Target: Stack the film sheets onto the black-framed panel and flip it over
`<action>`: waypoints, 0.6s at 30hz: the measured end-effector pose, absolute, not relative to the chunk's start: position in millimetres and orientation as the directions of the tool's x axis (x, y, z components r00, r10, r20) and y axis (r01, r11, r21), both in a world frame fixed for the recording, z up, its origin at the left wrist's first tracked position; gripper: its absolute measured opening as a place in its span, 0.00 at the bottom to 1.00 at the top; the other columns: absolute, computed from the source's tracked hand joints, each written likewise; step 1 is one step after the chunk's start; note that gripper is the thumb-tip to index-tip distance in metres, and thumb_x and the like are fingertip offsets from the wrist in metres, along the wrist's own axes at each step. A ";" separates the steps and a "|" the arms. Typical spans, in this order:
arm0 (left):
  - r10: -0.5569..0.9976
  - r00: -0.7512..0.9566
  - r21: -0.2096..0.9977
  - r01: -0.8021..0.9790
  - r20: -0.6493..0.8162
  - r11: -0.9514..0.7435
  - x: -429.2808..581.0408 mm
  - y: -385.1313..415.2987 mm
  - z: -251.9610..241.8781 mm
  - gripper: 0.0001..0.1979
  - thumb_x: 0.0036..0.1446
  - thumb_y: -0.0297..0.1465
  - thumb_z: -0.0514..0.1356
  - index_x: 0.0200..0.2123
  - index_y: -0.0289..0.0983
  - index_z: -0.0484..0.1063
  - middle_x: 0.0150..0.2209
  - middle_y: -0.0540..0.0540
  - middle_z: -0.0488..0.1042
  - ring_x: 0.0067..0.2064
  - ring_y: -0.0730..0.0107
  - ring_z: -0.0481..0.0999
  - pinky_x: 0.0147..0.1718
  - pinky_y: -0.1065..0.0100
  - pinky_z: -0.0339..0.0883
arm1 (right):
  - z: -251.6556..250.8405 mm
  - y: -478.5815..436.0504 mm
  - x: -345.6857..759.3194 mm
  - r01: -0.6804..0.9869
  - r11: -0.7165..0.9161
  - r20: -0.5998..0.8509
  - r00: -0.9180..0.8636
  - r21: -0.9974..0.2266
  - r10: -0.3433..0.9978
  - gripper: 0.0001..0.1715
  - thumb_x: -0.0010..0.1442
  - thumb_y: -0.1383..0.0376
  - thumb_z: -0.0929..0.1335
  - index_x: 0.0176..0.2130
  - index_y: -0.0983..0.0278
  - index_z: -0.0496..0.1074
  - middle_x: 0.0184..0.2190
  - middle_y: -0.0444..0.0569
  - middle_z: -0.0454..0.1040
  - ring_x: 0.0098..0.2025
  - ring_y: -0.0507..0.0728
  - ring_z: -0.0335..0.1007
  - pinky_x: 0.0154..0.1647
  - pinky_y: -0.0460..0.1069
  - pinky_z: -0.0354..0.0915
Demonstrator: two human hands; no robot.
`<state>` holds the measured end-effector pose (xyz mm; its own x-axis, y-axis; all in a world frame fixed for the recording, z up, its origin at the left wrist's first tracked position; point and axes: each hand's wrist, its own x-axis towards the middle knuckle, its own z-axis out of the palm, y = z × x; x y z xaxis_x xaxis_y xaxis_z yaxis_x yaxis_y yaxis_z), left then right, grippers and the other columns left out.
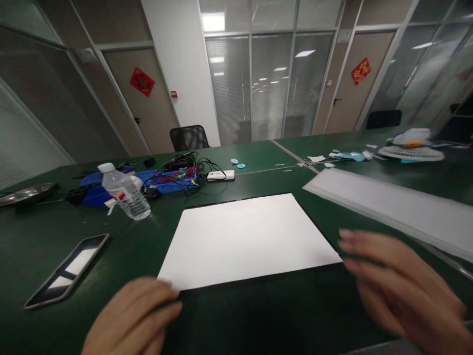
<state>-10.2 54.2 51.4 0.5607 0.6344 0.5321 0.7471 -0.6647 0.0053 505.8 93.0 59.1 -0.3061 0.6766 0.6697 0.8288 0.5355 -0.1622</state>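
A blank white sheet of paper [244,241] lies flat on the green table, with a dark border showing along its far and right edges. My left hand [133,315] is at the sheet's near left corner, fingers loosely bent and a gap between them and the thumb. Its fingertips overlap the corner; whether they press on it I cannot tell. Just beyond the near right corner is my right hand [399,281], slightly blurred, fingers extended and nothing visible in them.
To the left are a phone [68,271], a water bottle [127,192] and blue trays [162,182] of tangled wires. A white power strip or adapter [220,175] lies behind the sheet. On the right are a long stack of white sheets [391,207] and a white fan-like object [412,153].
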 end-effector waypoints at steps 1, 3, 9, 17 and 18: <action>0.633 0.554 0.030 0.740 0.541 -0.672 -4.4 82.9 61.4 0.18 0.63 0.32 0.62 0.55 0.52 0.81 0.48 0.44 0.84 0.51 0.51 0.83 0.53 0.47 0.80 | 72.4 132.1 513.0 0.832 0.537 0.717 -0.287 -0.143 0.636 0.15 0.67 0.59 0.67 0.49 0.48 0.81 0.53 0.51 0.79 0.58 0.66 0.75 0.58 0.65 0.74; 0.661 0.527 0.079 0.747 0.534 -0.660 0.8 145.6 73.0 0.15 0.66 0.32 0.57 0.48 0.45 0.83 0.45 0.44 0.85 0.48 0.57 0.84 0.52 0.54 0.80 | 88.1 211.2 527.4 0.906 0.399 0.719 -0.183 -0.141 0.671 0.19 0.66 0.61 0.65 0.51 0.60 0.81 0.54 0.57 0.79 0.59 0.67 0.74 0.65 0.66 0.68; 0.766 0.219 0.314 0.818 0.605 -0.482 -40.4 251.1 31.1 0.18 0.66 0.42 0.59 0.48 0.40 0.83 0.51 0.39 0.86 0.52 0.53 0.85 0.56 0.50 0.77 | 25.5 339.6 592.6 0.955 -0.220 0.450 0.289 -0.199 0.845 0.43 0.65 0.49 0.66 0.68 0.74 0.68 0.72 0.75 0.59 0.74 0.79 0.52 0.71 0.72 0.54; 0.866 0.182 0.461 0.786 0.465 -0.413 -59.7 253.8 8.9 0.24 0.69 0.47 0.59 0.59 0.41 0.80 0.63 0.39 0.79 0.64 0.51 0.78 0.68 0.47 0.67 | -1.0 355.6 613.4 0.935 -0.304 0.204 0.339 -0.184 0.919 0.45 0.69 0.41 0.60 0.69 0.68 0.69 0.61 0.78 0.72 0.58 0.81 0.71 0.56 0.70 0.64; 0.870 0.224 0.446 0.787 0.439 -0.427 -57.2 254.5 8.9 0.25 0.69 0.48 0.59 0.60 0.41 0.80 0.65 0.39 0.77 0.65 0.51 0.77 0.69 0.47 0.66 | 4.0 353.5 609.4 0.935 -0.308 0.203 0.341 -0.178 0.918 0.42 0.70 0.43 0.60 0.69 0.67 0.71 0.60 0.77 0.73 0.56 0.80 0.72 0.54 0.69 0.65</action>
<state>-57.2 254.5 8.9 0.2242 0.8702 0.4388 0.7866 -0.4274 0.4456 609.4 353.5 4.0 0.3413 0.9177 0.2032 0.9346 -0.3082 -0.1776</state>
